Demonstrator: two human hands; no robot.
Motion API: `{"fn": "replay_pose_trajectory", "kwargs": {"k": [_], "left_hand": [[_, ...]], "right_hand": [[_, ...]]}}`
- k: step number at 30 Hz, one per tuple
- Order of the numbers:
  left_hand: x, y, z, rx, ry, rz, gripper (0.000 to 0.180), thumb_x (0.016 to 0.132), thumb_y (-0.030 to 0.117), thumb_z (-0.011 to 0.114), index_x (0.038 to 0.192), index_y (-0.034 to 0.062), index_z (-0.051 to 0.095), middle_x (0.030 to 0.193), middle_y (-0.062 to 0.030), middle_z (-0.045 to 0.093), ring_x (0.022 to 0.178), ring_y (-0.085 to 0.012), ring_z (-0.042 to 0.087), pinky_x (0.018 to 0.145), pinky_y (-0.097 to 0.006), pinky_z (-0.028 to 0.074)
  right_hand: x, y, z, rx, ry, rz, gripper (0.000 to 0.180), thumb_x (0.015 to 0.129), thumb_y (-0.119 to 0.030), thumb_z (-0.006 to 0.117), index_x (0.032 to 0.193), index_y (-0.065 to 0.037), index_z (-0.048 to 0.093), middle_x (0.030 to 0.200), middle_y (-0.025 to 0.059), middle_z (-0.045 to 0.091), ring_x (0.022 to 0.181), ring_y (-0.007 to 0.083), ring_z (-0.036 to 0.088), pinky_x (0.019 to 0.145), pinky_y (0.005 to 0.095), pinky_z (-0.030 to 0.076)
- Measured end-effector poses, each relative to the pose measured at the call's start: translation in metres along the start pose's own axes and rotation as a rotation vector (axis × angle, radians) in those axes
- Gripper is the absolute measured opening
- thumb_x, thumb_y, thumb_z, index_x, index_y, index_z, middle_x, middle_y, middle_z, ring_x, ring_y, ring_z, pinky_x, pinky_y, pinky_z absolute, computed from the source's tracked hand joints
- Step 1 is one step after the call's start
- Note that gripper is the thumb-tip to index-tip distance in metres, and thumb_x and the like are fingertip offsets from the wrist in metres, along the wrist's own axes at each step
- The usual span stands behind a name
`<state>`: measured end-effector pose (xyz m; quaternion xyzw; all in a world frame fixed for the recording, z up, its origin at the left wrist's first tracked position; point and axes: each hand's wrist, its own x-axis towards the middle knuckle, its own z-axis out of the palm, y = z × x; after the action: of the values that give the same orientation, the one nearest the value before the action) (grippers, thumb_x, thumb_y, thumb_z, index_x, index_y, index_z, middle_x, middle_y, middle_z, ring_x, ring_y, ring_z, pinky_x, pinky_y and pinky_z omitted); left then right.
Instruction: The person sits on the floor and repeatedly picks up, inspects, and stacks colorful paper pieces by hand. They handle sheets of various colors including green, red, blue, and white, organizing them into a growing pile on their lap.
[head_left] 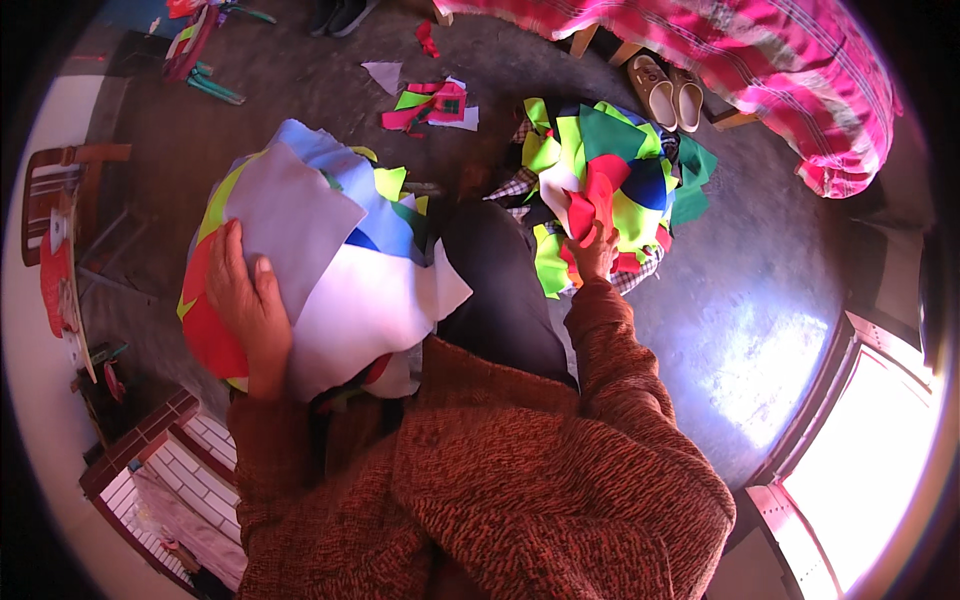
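Observation:
On my left, a big pile of fabric pieces [360, 310] in grey, white, blue, red and lime bulges beside my knee. My left hand [245, 300] lies against its side, fingers stretched over a grey fabric piece [290, 210] and a red one, the thumb apart. To my right sits a second heap of fabric scraps [640, 215] in lime, green, blue, white, red and black check. There my right hand [597, 250] reaches in with its fingers closed on a red fabric piece [590, 200]; the fingertips are partly hidden.
Loose scraps [435, 105] lie on the dark floor ahead. Beige shoes [668, 95] stand by a bed with a pink plaid cover [800, 60] at the far right. A wooden chair [65, 190] is at the left; bright light enters through a doorway [860, 460] at the lower right.

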<state>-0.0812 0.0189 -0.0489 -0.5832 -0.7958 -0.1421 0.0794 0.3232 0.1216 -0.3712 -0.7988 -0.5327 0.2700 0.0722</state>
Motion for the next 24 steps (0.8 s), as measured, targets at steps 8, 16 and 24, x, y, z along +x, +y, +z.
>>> {"fn": "replay_pose_trajectory", "kwargs": {"k": [8, 16, 24], "left_hand": [[0.008, 0.011, -0.004, -0.039, -0.080, -0.045, 0.048, 0.091, 0.024, 0.037, 0.131, -0.0023, 0.041, 0.135, -0.0217, 0.041, 0.125, -0.0377, 0.038, 0.104, -0.045, 0.026], [0.010, 0.019, -0.006, -0.073, -0.100, -0.073, 0.049, 0.093, 0.024, 0.034, 0.133, -0.0024, 0.039, 0.138, -0.0203, 0.039, 0.128, -0.0353, 0.034, 0.107, -0.044, 0.023], [0.012, 0.016, -0.007, -0.036, -0.106, -0.050, 0.048, 0.093, 0.025, 0.034, 0.133, -0.0026, 0.040, 0.137, -0.0205, 0.040, 0.128, -0.0361, 0.035, 0.106, -0.044, 0.024]], "right_hand": [[0.026, -0.028, 0.015, -0.257, -0.011, -0.035, 0.087, 0.059, -0.030, 0.083, 0.132, -0.026, 0.038, 0.147, 0.0150, 0.016, 0.129, 0.0433, 0.027, 0.094, 0.0600, 0.037], [0.060, -0.006, 0.014, -0.312, -0.032, -0.133, 0.041, 0.073, -0.019, 0.066, 0.112, -0.015, 0.053, 0.115, 0.0095, 0.053, 0.109, 0.0349, 0.049, 0.084, 0.0529, 0.043], [0.029, -0.027, 0.000, -0.372, -0.022, -0.342, 0.064, 0.067, -0.039, 0.076, 0.118, -0.015, 0.047, 0.121, 0.0138, 0.048, 0.113, 0.0368, 0.045, 0.085, 0.0575, 0.038]]}}
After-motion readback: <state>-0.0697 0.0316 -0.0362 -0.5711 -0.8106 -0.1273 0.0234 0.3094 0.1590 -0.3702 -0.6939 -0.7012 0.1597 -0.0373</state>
